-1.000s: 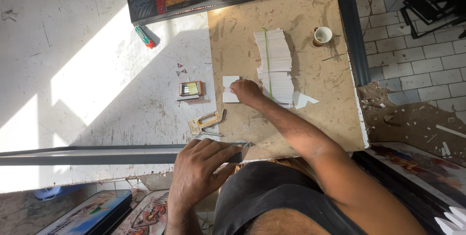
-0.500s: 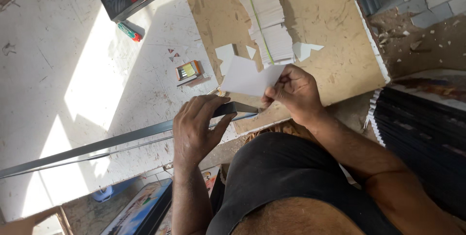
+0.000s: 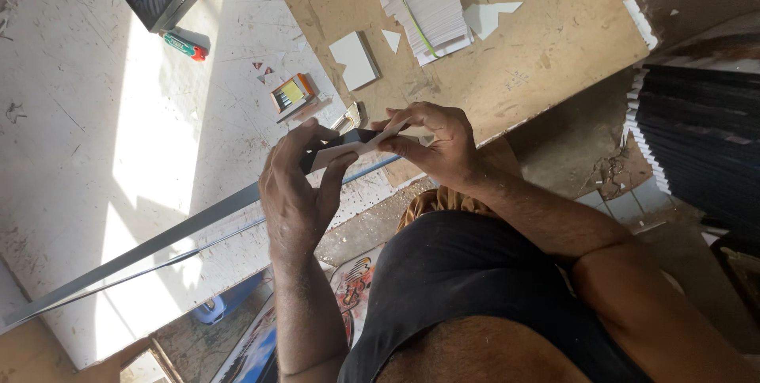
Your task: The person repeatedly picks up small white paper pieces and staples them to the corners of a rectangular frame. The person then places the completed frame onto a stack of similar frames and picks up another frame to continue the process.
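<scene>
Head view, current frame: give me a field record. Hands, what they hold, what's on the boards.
left hand: grips the near end of a long grey strip
right hand: pinches a white card against the strip's end
grey strip: runs from the hands away over the white board
brown board: bears a stack of white cards and a single white square
white board: bears a green and red lighter and a small orange box
right edge: dark stacked sheets

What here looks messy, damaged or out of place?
Loose white paper offcuts lie scattered on the brown fibreboard sheet beside the white card stack. The white work table is scratched and stained. Rubble litters the floor.
</scene>
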